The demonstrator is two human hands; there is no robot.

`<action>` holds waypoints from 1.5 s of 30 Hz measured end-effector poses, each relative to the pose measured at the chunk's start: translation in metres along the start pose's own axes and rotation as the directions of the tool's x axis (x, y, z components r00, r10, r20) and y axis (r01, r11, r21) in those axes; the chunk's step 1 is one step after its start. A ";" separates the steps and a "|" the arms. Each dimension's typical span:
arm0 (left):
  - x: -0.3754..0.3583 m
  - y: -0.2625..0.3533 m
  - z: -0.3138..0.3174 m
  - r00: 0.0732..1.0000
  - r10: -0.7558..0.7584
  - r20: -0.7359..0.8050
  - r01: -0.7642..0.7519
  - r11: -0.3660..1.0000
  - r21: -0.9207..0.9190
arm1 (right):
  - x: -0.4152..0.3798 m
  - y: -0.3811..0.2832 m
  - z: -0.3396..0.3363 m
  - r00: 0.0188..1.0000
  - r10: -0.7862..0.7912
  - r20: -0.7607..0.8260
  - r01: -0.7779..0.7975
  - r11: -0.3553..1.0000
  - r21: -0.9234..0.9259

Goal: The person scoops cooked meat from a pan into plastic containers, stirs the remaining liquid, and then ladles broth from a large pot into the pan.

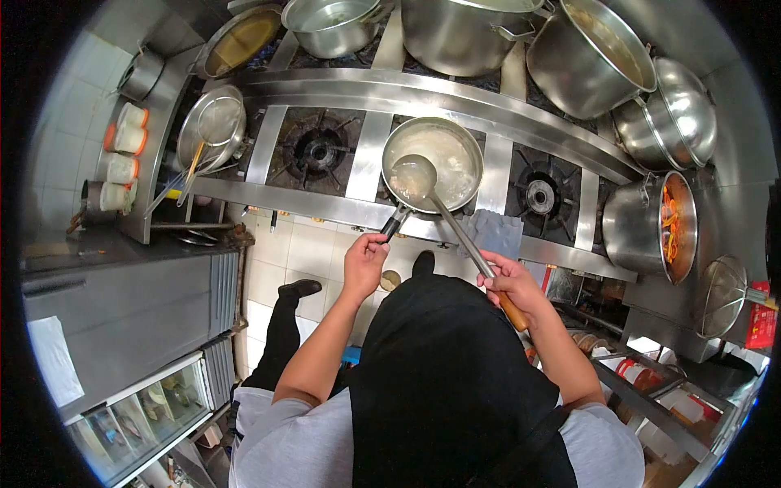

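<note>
A saucepan (464,140) with cloudy, whitish liquid sits on a front burner of the stove. My left hand (365,262) is closed round the end of its black handle. In my right hand (515,281) is the wooden grip of a long metal ladle (457,225). The ladle's bowl is inside the saucepan, over the near left part of the liquid, and holds some pale liquid. A grey cloth (493,233) hangs over the stove's front edge, just left of the ladle's shaft as it nears my right hand.
Bare burners (320,149) flank the saucepan on both sides. Large pots (468,41) line the back row. At right stands a pot with orange strips (669,220) near a wire strainer (721,297). A bowl with a sieve (218,122) and whisk lies at left.
</note>
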State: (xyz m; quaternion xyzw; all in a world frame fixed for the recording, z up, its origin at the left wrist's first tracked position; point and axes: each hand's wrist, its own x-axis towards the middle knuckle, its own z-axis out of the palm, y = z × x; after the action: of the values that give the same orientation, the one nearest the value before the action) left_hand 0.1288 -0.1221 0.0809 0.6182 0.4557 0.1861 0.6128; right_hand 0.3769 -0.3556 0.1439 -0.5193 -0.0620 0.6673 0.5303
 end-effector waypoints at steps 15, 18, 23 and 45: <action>-0.004 -0.016 0.002 0.998 0.011 0.068 -0.016 0.997 0.070 | -0.051 0.018 -0.003 0.994 -0.029 -0.107 -0.014 0.926 -0.377; -0.004 -0.018 0.002 0.997 0.009 0.077 -0.017 0.995 0.101 | -0.054 0.033 -0.009 0.989 -0.110 -0.098 0.052 0.881 -0.469; -0.004 -0.024 0.002 0.996 0.019 0.084 -0.028 0.994 0.105 | -0.060 0.034 -0.001 0.981 -0.170 -0.093 0.089 0.822 -0.562; -0.013 -0.019 0.011 0.996 0.062 0.068 -0.070 0.990 0.120 | -0.069 0.038 -0.003 0.957 -0.282 -0.069 0.138 0.650 -0.747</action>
State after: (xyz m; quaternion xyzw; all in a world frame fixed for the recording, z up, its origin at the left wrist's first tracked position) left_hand 0.1242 -0.1424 0.0653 0.6749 0.4257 0.1581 0.5816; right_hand 0.3473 -0.4269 0.1621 -0.7351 -0.3369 0.4701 0.3538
